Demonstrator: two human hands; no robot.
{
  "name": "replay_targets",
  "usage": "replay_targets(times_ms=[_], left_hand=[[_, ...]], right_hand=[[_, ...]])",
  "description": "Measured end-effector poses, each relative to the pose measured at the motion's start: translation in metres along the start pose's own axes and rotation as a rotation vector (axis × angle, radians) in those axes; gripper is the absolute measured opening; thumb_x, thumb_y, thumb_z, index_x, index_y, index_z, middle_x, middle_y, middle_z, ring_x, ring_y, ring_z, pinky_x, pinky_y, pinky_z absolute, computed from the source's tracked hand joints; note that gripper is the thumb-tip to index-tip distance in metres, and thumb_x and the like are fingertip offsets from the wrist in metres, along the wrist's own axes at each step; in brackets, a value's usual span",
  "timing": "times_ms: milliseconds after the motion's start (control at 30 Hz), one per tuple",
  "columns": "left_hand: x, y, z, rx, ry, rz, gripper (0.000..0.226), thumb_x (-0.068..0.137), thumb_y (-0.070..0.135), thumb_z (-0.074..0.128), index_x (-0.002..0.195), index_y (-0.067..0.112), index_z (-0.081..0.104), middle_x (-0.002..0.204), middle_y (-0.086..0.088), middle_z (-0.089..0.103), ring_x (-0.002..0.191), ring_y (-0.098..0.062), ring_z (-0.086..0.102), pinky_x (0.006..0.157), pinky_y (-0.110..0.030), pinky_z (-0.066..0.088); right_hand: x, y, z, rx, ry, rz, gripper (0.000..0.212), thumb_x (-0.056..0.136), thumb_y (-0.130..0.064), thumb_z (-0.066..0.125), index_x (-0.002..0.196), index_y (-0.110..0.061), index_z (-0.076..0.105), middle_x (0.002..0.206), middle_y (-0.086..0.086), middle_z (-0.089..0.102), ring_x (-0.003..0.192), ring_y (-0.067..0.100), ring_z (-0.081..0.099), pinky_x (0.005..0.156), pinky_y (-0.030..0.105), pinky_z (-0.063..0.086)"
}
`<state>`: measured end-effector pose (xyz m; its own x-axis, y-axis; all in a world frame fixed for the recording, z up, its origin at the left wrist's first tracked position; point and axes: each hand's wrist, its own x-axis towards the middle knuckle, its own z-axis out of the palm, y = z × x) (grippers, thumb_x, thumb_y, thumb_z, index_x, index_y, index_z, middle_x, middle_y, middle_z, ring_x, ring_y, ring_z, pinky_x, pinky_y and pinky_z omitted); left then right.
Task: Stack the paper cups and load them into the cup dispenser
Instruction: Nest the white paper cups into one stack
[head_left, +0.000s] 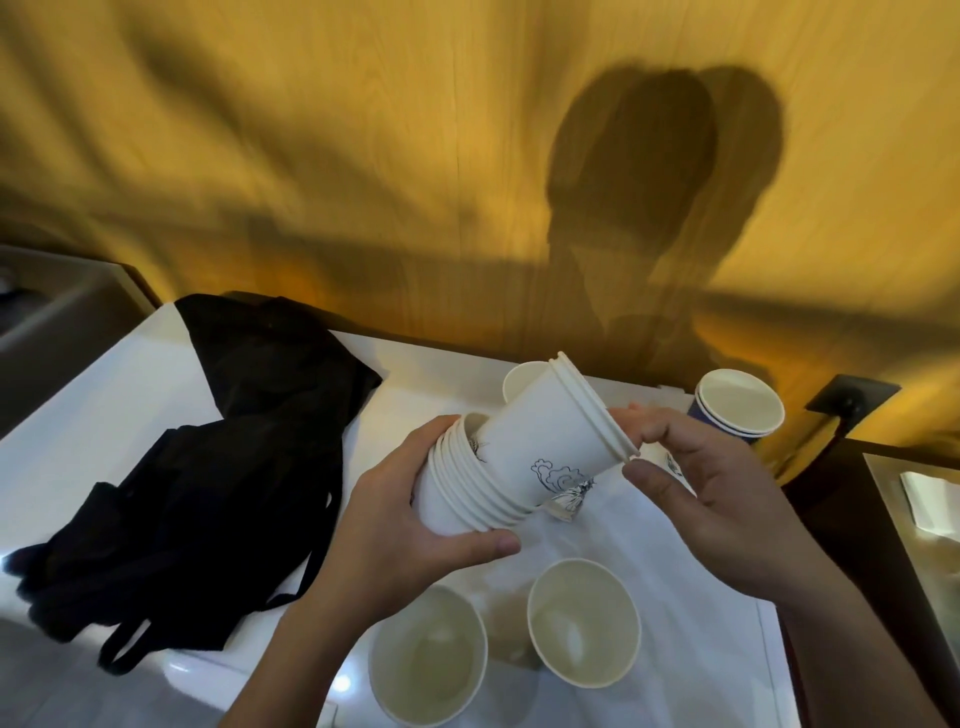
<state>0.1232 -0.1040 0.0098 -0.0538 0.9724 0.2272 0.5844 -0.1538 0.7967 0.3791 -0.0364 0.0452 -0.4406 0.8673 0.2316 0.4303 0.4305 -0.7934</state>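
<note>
Above the white counter (104, 415), the left hand (410, 525) has its grip wrapped around a nested stack of paper cups (467, 483), tilted on its side. The right hand (711, 493) pinches the rims of a smaller stack (550, 436), whose base sits partly inside the first. Two loose cups (584, 621) stand open just below the hands, blue-banded cups (737, 410) stand near the wall, and a black bag (218, 447) lies to the left.

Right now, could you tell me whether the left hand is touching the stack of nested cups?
Touching. The head view shows the left hand wrapped around the stack of nested cups, thumb pressed under the rims.
</note>
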Motion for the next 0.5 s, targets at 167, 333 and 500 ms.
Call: replay_targets(times_ms=[167, 333, 500], left_hand=[[0.0003, 0.0005, -0.0009, 0.010, -0.012, 0.009, 0.087, 0.049, 0.064, 0.089, 0.124, 0.062, 0.042, 0.122, 0.036, 0.056, 0.114, 0.006, 0.057, 0.087, -0.014, 0.048], [-0.0001, 0.0012, 0.0012, 0.045, -0.046, 0.013, 0.088, 0.051, 0.067, 0.087, 0.125, 0.059, 0.042, 0.122, 0.035, 0.054, 0.114, 0.006, 0.055, 0.088, -0.014, 0.048], [-0.0009, 0.0003, 0.0013, 0.038, -0.060, 0.004, 0.088, 0.051, 0.068, 0.086, 0.126, 0.058, 0.042, 0.122, 0.035, 0.054, 0.114, 0.006, 0.055, 0.087, -0.011, 0.048]], right_hand=[[-0.0006, -0.0038, -0.0060, -0.016, -0.076, 0.043, 0.023, 0.085, -0.027, 0.066, 0.096, -0.044, 0.054, 0.114, -0.050, 0.052, 0.114, -0.023, 0.045, 0.080, -0.008, 0.034], [0.0013, -0.0093, 0.0016, 0.025, -0.069, 0.032, 0.021, 0.080, -0.059, 0.060, 0.090, -0.040, 0.060, 0.107, -0.045, 0.057, 0.110, -0.026, 0.045, 0.078, -0.007, 0.037], [0.0053, -0.0066, 0.0018, 0.009, -0.088, -0.042, 0.013, 0.083, -0.038, 0.061, 0.095, -0.040, 0.067, 0.109, -0.027, 0.065, 0.112, -0.021, 0.049, 0.097, -0.007, 0.021]])
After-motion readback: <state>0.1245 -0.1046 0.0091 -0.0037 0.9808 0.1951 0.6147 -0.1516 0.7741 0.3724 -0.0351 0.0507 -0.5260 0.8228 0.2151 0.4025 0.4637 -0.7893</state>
